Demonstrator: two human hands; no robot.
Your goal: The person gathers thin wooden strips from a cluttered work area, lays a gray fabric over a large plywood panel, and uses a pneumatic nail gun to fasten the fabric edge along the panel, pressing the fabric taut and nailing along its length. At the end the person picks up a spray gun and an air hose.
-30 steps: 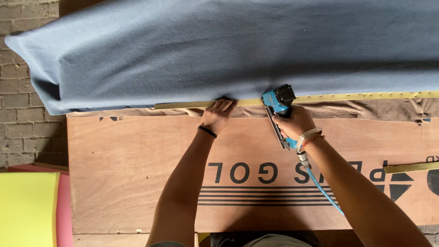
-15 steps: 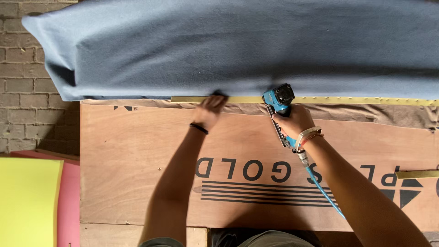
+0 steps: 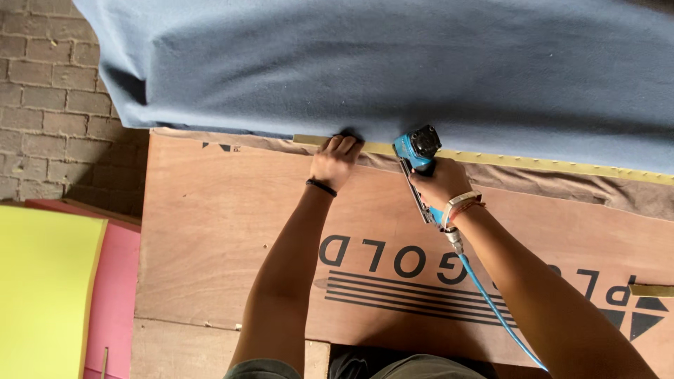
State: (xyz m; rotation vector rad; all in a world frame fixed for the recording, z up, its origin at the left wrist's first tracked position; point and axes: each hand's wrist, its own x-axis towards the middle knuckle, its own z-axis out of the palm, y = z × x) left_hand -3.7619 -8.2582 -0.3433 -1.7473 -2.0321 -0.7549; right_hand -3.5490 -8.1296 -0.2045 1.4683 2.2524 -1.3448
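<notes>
While my left hand presses its fingertips flat on the edge of one blue fabric sheet along one yellow strip, gripping nothing, my right hand is clenched around one blue pneumatic stapler, nose at the strip. One blue air hose trails over one plywood panel. Two foam sheets lie left: one yellow, one pink.
</notes>
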